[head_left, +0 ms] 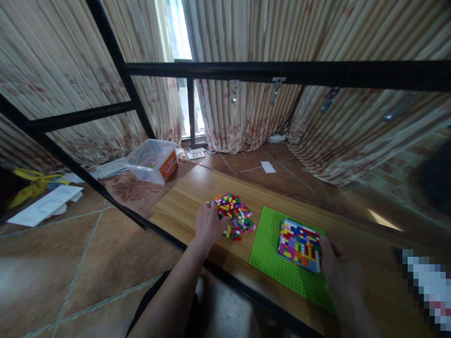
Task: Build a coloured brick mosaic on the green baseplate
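Observation:
My left hand [207, 222] reaches in at the left side of a loose pile of small toy building bricks [241, 218] in many colours. Its thumb and index finger are apart, and I make out no brick between them. A green studded baseplate [266, 237] lies to the right of the pile. On it rests a rectangular brick build [299, 245] with a closely packed, multicoloured top. My right hand [336, 265] is at the right edge of this build, fingers bent against it; part of that hand is dim and blurred.
Everything lies on a wooden tabletop [197, 188]. A black metal frame [225, 70] crosses ahead and along the near edge. Beyond the left end, a clear plastic bin [148, 162] stands on the floor. Striped curtains [239, 112] hang behind. A pixelated area covers the right end.

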A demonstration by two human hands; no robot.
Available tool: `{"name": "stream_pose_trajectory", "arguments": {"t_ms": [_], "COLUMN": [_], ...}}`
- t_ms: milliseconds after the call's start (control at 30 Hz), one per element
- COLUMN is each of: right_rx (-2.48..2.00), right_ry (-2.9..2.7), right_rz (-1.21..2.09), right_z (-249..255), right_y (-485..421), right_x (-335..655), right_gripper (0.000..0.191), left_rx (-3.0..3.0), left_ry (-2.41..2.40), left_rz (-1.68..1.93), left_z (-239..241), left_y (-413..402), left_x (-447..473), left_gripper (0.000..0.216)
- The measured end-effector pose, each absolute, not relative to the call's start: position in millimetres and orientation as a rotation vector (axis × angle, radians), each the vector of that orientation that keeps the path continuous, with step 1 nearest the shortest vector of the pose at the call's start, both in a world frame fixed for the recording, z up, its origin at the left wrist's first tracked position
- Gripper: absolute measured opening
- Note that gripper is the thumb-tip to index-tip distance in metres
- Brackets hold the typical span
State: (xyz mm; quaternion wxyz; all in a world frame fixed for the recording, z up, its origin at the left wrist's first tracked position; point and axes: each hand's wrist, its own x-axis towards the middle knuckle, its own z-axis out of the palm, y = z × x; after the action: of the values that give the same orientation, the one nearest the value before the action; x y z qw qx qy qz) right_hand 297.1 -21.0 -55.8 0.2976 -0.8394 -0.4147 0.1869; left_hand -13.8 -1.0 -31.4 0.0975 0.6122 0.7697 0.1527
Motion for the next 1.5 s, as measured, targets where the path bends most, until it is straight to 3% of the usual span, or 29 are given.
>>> {"name": "stream_pose_trajectory", "arguments": {"t_ms": [267,567,700,900,1100,1333,1500], "right_rx": [-2.224,-2.150,-2.129,-1.852,-1.341,-1.235,-1.200], "right_ry": [-1.079,-1.105,-1.024,-1.039,-1.233,-1.014,-0.953], "right_rz": [0.551,0.539,0.572,0.275,0.700,0.915,0.968], "right_z": [-54.1,-58.7,-56.3,-40.2,-38.1,-33.6,-32.3], "right_y": [-20.3,-19.0,-20.8,-30.3,-42.4,-39.0,-35.6], "right_x": [296.8,301.3,304.1,283.2,220.3,196.6,208.3], "right_gripper": [0.050,0.054,0.055,0.050,0.028,0.022,0.023], "left_rx": [1.742,1.569,1.385,0.910,0.610,0.602,0.942], "left_ry": [2.299,2.215,1.955,1.266,0.952,0.824,0.919], "left_rz": [0.450,0.737,1.063,1.420,1.261,1.282,1.261], "left_z": [-30.3,-38.7,-37.6,-22.0,-17.3,-23.3,-25.5], "left_y": [4.0,10.4,15.3,8.3,-7.2,-19.4,-17.6], "left_x": [-4.7,-10.8,-17.5,-7.7,37.5,82.3,90.6], "left_gripper": [0.025,0.022,0.019,0.036,0.039,0.030,0.015]}}
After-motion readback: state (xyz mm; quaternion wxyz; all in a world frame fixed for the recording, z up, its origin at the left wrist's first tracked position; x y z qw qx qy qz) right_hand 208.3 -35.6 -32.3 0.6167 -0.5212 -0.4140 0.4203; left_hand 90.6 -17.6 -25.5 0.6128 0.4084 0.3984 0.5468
